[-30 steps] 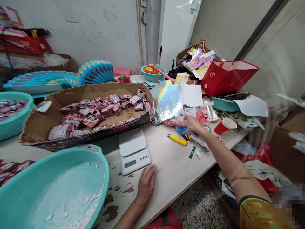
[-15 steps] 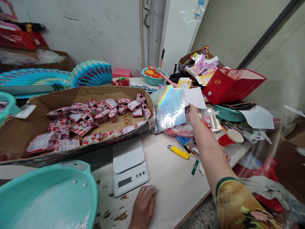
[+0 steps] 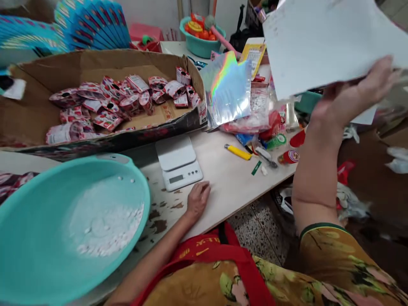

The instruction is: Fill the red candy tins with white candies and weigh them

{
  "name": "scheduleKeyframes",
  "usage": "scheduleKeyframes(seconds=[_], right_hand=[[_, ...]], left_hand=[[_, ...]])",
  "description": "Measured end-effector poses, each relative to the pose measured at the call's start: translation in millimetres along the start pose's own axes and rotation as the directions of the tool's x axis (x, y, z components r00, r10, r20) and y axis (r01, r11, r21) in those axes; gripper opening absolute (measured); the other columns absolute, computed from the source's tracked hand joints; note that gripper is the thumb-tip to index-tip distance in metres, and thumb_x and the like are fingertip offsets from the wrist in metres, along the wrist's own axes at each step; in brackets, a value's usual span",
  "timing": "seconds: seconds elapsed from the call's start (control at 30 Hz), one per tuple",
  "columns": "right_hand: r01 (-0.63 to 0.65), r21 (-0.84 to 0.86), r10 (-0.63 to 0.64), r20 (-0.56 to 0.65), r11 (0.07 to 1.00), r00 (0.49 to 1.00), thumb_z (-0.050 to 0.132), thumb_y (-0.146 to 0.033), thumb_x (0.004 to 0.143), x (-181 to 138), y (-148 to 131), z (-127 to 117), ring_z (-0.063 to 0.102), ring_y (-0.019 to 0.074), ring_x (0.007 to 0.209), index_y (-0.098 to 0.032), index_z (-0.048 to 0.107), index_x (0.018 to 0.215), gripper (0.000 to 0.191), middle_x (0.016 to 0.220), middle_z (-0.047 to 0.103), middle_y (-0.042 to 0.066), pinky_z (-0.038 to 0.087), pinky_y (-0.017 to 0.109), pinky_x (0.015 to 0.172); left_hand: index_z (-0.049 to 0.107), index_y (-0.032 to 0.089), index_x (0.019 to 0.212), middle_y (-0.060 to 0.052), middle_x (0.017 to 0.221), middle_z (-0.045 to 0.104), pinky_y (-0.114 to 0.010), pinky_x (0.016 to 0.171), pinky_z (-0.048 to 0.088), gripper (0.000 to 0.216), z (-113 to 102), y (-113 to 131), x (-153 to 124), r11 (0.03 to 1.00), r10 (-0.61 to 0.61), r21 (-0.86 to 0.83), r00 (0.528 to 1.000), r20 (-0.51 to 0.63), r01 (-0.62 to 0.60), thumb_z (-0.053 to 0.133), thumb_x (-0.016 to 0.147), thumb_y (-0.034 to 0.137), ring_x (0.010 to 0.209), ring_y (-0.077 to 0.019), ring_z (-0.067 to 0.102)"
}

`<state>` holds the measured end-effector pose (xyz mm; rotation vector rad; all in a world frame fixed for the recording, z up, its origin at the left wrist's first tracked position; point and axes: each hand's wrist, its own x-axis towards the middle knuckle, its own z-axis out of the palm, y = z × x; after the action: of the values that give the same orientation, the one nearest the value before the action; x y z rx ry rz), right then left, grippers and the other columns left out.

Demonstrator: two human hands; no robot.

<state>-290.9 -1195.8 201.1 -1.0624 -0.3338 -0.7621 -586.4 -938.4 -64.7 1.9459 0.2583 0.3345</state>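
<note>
My right hand (image 3: pixel 360 91) grips a large white paper sheet (image 3: pixel 321 42) by its lower edge, raised above the cluttered right end of the table. My left hand (image 3: pixel 198 199) rests on the tabletop with fingers curled in and nothing visible in them. Just beyond it is a white digital scale (image 3: pixel 181 174), its pan bare. A shiny rainbow-reflecting sheet (image 3: pixel 228 91) leans beside the cardboard box. On the table between my hands lies a yellow utility knife (image 3: pixel 238 151).
A long cardboard box (image 3: pixel 95 63) holds several red-and-white printed packets (image 3: pixel 108 121). At the left front stands a turquoise basin (image 3: pixel 140 187) with small white pieces inside. Farther back are a small turquoise tub (image 3: pixel 200 44) of orange items and blue fanned packs (image 3: pixel 92 25).
My right hand has lifted the white paper sheet from beside the shiny sheet, up and to the right. My left hand stays by the scale. The view has tilted downward.
</note>
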Motion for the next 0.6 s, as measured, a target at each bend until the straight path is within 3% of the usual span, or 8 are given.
scheduleKeyframes(seconds=[0.07,0.1,0.2,0.27,0.33,0.4,0.5,0.6], right_hand=[[0.024,0.016,-0.021,-0.156,1.000,0.987,0.047,-0.029,0.087,-77.4,-34.9,-10.7,0.066,0.0131,0.121,-0.024,0.066,0.086,0.020,0.110,0.069,-0.001,0.048,0.029,0.089],[-0.019,0.017,0.022,-0.232,1.000,0.972,0.051,-0.028,0.087,-118.9,-47.9,-16.1,0.070,0.0125,0.112,-0.025,0.064,0.093,0.014,0.106,0.069,-0.001,0.051,0.028,0.087],[-0.302,0.033,0.291,-0.380,0.953,0.878,0.060,-0.027,0.085,-239.9,-67.2,-35.8,0.069,0.0089,0.079,-0.026,0.054,0.099,0.016,0.091,0.064,-0.004,0.057,0.023,0.070],[-0.514,0.009,0.468,-0.426,0.858,0.774,0.065,-0.031,0.082,-309.1,-69.2,-52.7,0.055,0.0049,0.056,-0.025,0.045,0.090,0.022,0.074,0.055,-0.008,0.046,0.015,0.050],[-0.677,-0.024,0.619,-0.381,0.736,0.687,0.070,-0.040,0.080,-365.3,-69.7,-72.5,0.037,0.0026,0.045,-0.024,0.040,0.085,0.034,0.064,0.045,-0.011,0.032,0.013,0.040],[-0.802,-0.087,0.758,-0.280,0.591,0.589,0.072,-0.049,0.079,-406.8,-71.9,-94.3,0.027,0.0030,0.041,-0.024,0.036,0.081,0.044,0.055,0.035,-0.014,0.031,0.015,0.040],[-0.881,-0.187,0.857,-0.216,0.434,0.468,0.073,-0.057,0.077,-440.1,-76.6,-124.6,0.022,0.0044,0.040,-0.025,0.031,0.077,0.052,0.050,0.026,-0.015,0.031,0.018,0.041],[-0.878,-0.200,0.831,-0.286,0.434,0.476,0.074,-0.057,0.075,-446.5,-76.8,-141.1,0.022,0.0045,0.041,-0.025,0.032,0.079,0.053,0.052,0.030,-0.015,0.023,0.017,0.040]], left_hand=[[0.060,0.018,0.121,-0.015,0.118,0.070,-0.043,0.095,0.054,0.059,-2.0,19.0,6.3,0.939,-0.201,-0.274,0.978,0.050,0.207,0.060,0.087,0.066,0.107,-0.0258,0.067],[0.057,0.019,0.127,-0.016,0.124,0.067,-0.042,0.091,0.056,0.072,-3.9,31.8,8.6,0.853,-0.272,-0.427,0.954,0.128,0.300,0.056,0.084,0.076,0.109,-0.0260,0.067],[0.052,0.022,0.134,-0.016,0.128,0.067,-0.040,0.081,0.059,0.087,-12.6,69.6,7.0,0.543,-0.267,-0.687,0.875,0.404,0.482,0.046,0.079,0.088,0.105,-0.0259,0.070],[0.054,0.023,0.131,-0.010,0.116,0.072,-0.035,0.076,0.058,0.077,-18.5,81.6,-2.2,0.510,-0.261,-0.706,0.870,0.418,0.492,0.067,0.076,0.075,0.091,-0.0214,0.071],[0.062,0.020,0.119,-0.004,0.100,0.075,-0.029,0.072,0.056,0.064,-23.2,77.1,-15.1,0.588,-0.359,-0.677,0.893,0.272,0.443,0.085,0.068,0.050,0.078,-0.0163,0.069],[0.067,0.015,0.103,-0.004,0.092,0.076,-0.028,0.072,0.056,0.050,-28.5,60.1,-28.4,0.650,-0.457,-0.631,0.881,0.119,0.423,0.087,0.063,0.035,0.075,-0.0154,0.068],[0.067,0.012,0.091,-0.007,0.091,0.077,-0.030,0.073,0.058,0.038,-41.9,31.1,-45.7,0.654,-0.543,-0.592,0.837,0.065,0.471,0.084,0.066,0.033,0.077,-0.0175,0.070],[0.063,0.012,0.096,-0.008,0.081,0.076,-0.027,0.061,0.057,0.043,-56.7,18.7,-59.3,0.584,-0.620,-0.579,0.773,0.134,0.568,0.080,0.075,0.046,0.066,-0.0167,0.070]])
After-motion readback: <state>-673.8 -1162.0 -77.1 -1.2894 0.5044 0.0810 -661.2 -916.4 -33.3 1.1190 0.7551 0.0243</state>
